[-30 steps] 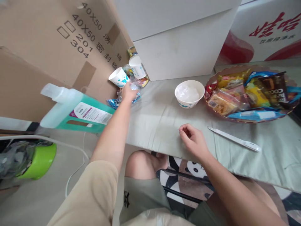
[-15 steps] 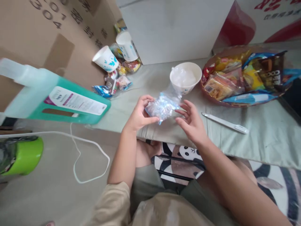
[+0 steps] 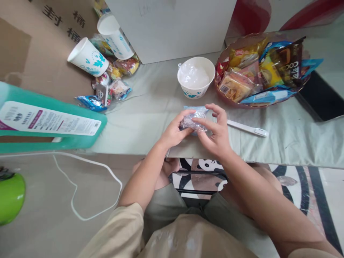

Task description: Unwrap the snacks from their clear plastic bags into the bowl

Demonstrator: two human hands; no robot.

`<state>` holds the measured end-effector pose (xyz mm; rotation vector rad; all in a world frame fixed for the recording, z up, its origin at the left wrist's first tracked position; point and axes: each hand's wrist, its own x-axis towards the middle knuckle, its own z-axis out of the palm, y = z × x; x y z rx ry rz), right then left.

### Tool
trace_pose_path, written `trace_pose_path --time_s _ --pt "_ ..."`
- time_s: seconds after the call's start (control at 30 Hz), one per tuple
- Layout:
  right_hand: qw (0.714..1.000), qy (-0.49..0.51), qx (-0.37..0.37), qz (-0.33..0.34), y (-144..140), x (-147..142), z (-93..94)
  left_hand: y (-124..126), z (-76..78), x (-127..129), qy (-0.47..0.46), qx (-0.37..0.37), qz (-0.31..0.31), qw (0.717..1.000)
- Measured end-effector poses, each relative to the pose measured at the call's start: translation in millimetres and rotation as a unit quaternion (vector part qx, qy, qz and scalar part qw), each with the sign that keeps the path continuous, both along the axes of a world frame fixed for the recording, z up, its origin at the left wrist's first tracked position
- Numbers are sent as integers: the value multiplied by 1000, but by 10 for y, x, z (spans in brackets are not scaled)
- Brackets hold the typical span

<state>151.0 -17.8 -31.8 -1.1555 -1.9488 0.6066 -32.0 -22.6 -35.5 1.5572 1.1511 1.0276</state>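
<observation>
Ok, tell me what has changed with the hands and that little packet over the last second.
The left hand took a small clear packet from the wrapper pile by the boxes and carried it to the table's near edge. The right hand, which had rested loosely on the cloth, rose to join it, so both hands now pinch the packet. The bowl, snack tray and white stick stayed put.

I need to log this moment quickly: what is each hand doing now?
Left hand: closed on the small clear crinkled plastic packet.
Right hand: closed on the same packet, from the other side.
</observation>
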Motion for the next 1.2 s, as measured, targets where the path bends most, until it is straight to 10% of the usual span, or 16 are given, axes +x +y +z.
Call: trace_pose_path --time_s 0.2,0.37,0.63,0.83,0.97,1.2 --pt "999 -18 -2 50 -28 171 43 32 5 -74 -11 -31 49 998" --pt "993 -82 25 -80 -66 573 46 42 7 -71 -82 -127 102 983" --pt "957 -221 -21 -184 -185 1109 -112 73 -97 3 -23 -11 138 990" --pt "971 7 -197 -132 -293 776 172 106 -223 22 27 32 128 991" --pt "917 208 -340 -17 -332 329 243 92 -311 52 55 73 110 990" --pt "919 151 -362 -29 -278 110 125 25 -346 83 73 117 121 983"
